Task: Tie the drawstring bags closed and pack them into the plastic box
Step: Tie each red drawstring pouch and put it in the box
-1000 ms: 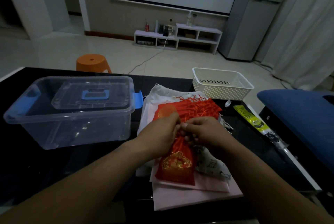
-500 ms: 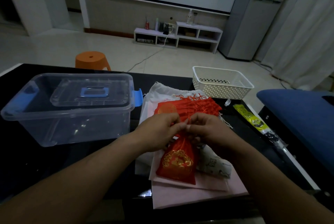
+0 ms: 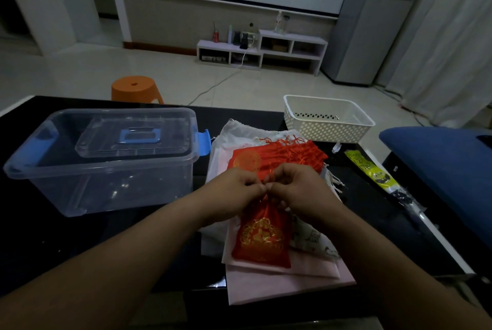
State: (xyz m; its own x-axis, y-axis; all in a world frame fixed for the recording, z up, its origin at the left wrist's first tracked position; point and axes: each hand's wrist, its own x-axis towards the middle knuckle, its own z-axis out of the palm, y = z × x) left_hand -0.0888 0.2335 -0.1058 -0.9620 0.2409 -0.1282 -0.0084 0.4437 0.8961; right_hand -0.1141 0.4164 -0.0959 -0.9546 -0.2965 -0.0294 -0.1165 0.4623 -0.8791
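A red drawstring bag (image 3: 262, 236) with gold print lies on a stack of pink and white bags (image 3: 287, 279) at the table's front. My left hand (image 3: 234, 191) and my right hand (image 3: 295, 191) meet at its gathered neck, each pinching the red drawstring. Behind them lies a pile of more red bags (image 3: 282, 156) with tassels. A patterned white bag (image 3: 314, 243) sits under my right wrist. The clear plastic box (image 3: 101, 167) with blue latches stands at the left, its lid on.
A white perforated basket (image 3: 327, 119) stands at the back right of the black table (image 3: 53, 239). A yellow-green packet (image 3: 370, 170) lies along the right edge. A blue cushion (image 3: 447, 156) is at the right, an orange stool (image 3: 135, 89) beyond the table.
Both hands have lifted slightly and drawn the bag's neck tighter; the red bag now hangs more bunched below my fingers. The box has not moved.
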